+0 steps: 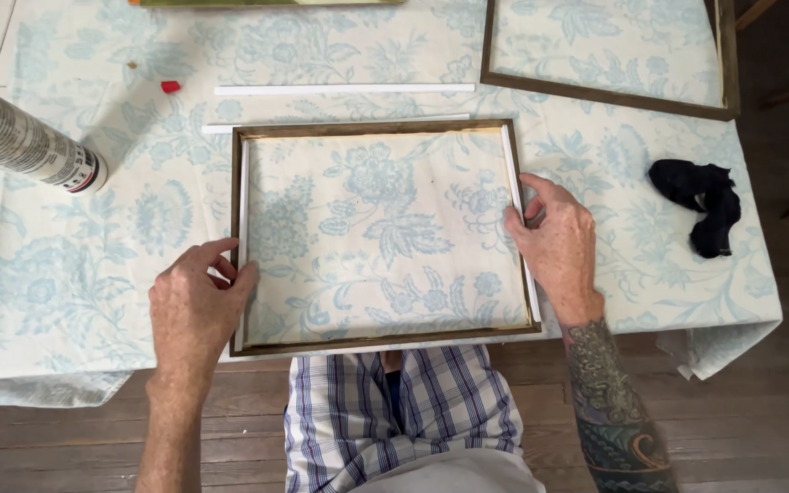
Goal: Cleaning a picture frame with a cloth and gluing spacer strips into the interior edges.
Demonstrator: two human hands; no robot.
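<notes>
A dark wooden picture frame lies flat on a table covered with a pale blue floral cloth. White strips line the frame's inner left side and inner right side. My left hand rests on the frame's left rail near its lower corner, thumb and fingers pressing the rail and the strip. My right hand presses on the right rail, fingertips on the white strip there. Neither hand lifts the frame.
A caulk tube lies at the far left, with a small red cap nearby. Two loose white strips lie beyond the frame. A second wooden frame sits at the back right. A black rag lies right.
</notes>
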